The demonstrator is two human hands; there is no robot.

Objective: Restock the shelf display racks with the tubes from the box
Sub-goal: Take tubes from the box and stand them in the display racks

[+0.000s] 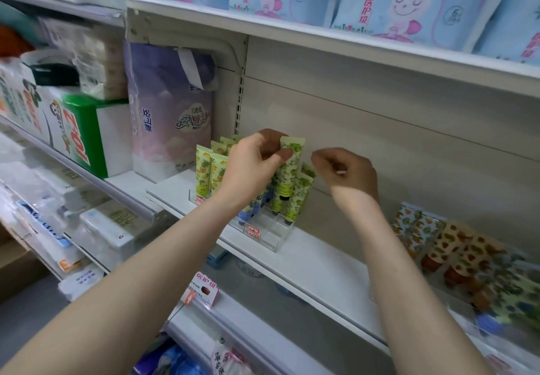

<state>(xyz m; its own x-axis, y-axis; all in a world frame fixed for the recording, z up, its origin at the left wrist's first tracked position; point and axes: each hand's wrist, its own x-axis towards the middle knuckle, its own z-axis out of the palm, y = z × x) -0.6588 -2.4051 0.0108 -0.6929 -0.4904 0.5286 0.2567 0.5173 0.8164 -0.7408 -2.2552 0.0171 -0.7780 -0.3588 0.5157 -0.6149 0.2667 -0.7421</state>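
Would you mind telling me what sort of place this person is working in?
Most likely a retail shop aisle: white tiered shelves carry packaged goods, a clear display rack with red price labels holds printed tubes, and a price tag hangs from a lower shelf edge.

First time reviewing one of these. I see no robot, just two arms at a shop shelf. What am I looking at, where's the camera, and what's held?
No machine here: a person works bare-handed, and the one picture comes from a wide-angle camera on their head, looking forward and down. The left hand pinches a green tube above a clear display rack on the white shelf. The rack already holds yellow tubes on its left and other green tubes on its right. The right hand is raised beside it, fingers curled, nothing visible in it. Further right lies a clear box of loose tubes, likely the supply.
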